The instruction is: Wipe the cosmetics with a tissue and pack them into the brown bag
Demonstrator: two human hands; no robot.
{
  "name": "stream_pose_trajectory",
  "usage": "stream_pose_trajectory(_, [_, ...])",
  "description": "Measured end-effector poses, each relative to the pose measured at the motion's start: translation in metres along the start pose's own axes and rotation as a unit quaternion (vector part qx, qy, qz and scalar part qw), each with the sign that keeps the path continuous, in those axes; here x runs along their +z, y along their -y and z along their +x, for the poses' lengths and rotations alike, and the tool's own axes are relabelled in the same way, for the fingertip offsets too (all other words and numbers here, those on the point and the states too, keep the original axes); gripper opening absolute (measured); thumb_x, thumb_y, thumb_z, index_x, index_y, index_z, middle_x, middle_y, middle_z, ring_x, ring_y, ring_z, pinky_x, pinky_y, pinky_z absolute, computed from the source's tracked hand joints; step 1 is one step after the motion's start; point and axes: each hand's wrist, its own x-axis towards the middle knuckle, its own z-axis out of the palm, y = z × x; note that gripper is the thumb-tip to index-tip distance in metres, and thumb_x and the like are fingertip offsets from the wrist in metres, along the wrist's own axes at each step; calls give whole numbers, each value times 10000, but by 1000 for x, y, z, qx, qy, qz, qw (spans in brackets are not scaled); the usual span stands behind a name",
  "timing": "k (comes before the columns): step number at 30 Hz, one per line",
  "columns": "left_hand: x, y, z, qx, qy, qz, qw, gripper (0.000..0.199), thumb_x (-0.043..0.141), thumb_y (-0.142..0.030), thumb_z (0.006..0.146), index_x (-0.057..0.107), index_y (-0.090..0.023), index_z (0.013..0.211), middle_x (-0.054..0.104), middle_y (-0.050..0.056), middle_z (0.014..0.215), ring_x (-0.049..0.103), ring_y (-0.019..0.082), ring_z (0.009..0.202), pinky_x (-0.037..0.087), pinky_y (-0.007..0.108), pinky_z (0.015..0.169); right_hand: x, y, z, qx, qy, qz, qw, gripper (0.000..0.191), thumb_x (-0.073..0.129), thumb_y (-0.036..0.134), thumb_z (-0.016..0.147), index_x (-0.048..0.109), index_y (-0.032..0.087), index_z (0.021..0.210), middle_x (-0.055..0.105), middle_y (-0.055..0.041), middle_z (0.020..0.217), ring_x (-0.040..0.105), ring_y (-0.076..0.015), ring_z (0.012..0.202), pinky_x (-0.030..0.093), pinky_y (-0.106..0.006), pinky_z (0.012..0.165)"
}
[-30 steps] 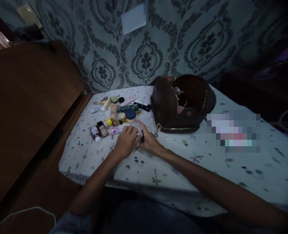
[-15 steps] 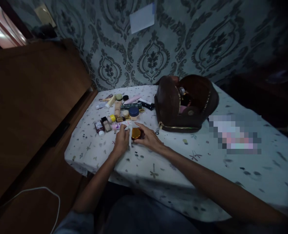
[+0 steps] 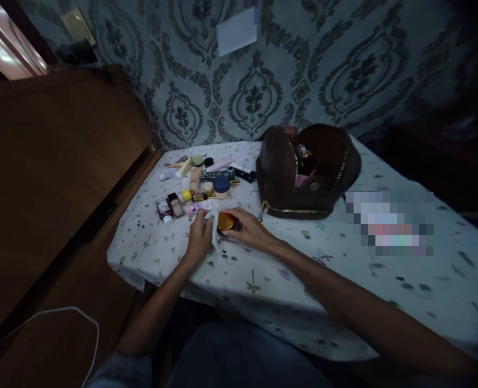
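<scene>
Near the front of the cloth-covered table, my right hand (image 3: pixel 249 229) grips a small round jar with a shiny gold lid (image 3: pixel 224 221). My left hand (image 3: pixel 199 235) pinches a white wipe (image 3: pixel 214 226) against the jar's left side. Just behind my hands lie a pink and white tube (image 3: pixel 196 207), a gold-capped tube (image 3: pixel 202 198) and a jar with a dark blue lid (image 3: pixel 222 185). To their left are a dark bottle with a white cap (image 3: pixel 165 210) and a bottle with a black cap (image 3: pixel 175 205).
An open brown bag (image 3: pixel 281 167) with items inside stands right of the cosmetics. A blurred-out object (image 3: pixel 388 221) lies farther right on the patterned tablecloth (image 3: pixel 255 280). A wooden panel (image 3: pixel 61 161) borders the left, and a wallpapered wall rises behind.
The gold-lidded jar has tilted slightly in my right hand, and the wipe has shifted a little against it. The other items stay where they were.
</scene>
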Motion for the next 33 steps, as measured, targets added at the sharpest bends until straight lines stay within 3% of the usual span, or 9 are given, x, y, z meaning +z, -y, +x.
stream_pose_trajectory(7, [-4, -5, 1, 21, 22, 19, 999, 156, 443, -234, 941, 497, -215, 1087, 648, 43, 1008, 623, 174, 893, 455, 274, 786, 3, 0, -2, 64, -33, 64, 995, 434, 719, 406, 759, 583, 166, 1094, 636, -57, 951, 606, -202, 849, 509, -343, 776])
stream_pose_trajectory(12, [-5, -5, 1, 38, 54, 25, 998, 238, 431, -216, 947, 538, -208, 1159, 684, 46, 995, 647, 181, 848, 471, 281, 768, -9, 4, -1, 14, -4, 3, 1000, 583, 698, 394, 800, 537, 202, 1326, 616, -78, 1044, 596, -221, 914, 499, -377, 840])
stream_pose_trajectory(16, [-4, -7, -2, 36, 65, 39, 996, 248, 442, -205, 943, 556, -198, 1163, 690, 42, 954, 648, 180, 794, 476, 282, 737, -18, 4, -1, 3, 26, -7, 1000, 516, 707, 381, 800, 603, 212, 1276, 597, -72, 988, 594, -218, 886, 513, -376, 819])
stream_pose_trajectory(20, [-2, -16, -4, 88, 68, 55, 992, 263, 427, -197, 953, 551, -203, 1185, 685, 72, 1059, 651, 199, 952, 500, 318, 850, -15, -1, -2, 45, 0, 80, 996, 511, 754, 367, 734, 607, 204, 1195, 611, -78, 1067, 605, -226, 968, 526, -381, 847])
stream_pose_trajectory(25, [0, -21, -2, 170, 104, 113, 973, 297, 414, -162, 948, 556, -185, 1207, 664, 121, 1139, 592, 233, 1133, 461, 394, 1004, -9, -1, -2, 124, 5, 206, 971, 468, 761, 310, 681, 544, 209, 1083, 622, -34, 994, 620, -188, 916, 547, -324, 757])
stream_pose_trajectory(29, [-3, -20, 5, 130, 115, 113, 978, 305, 413, -169, 950, 557, -187, 1218, 666, 119, 1159, 608, 232, 1106, 474, 377, 974, -15, 0, -1, 112, 23, 219, 969, 456, 775, 314, 682, 536, 208, 1057, 630, -33, 1000, 628, -178, 912, 544, -330, 792])
stream_pose_trajectory(33, [-7, -20, 13, 69, 112, 81, 988, 253, 425, -201, 956, 578, -192, 1157, 700, 78, 1025, 655, 207, 928, 501, 303, 824, -27, -1, 2, 76, 70, 201, 974, 461, 774, 342, 712, 572, 187, 1096, 665, -46, 983, 644, -190, 914, 525, -362, 861])
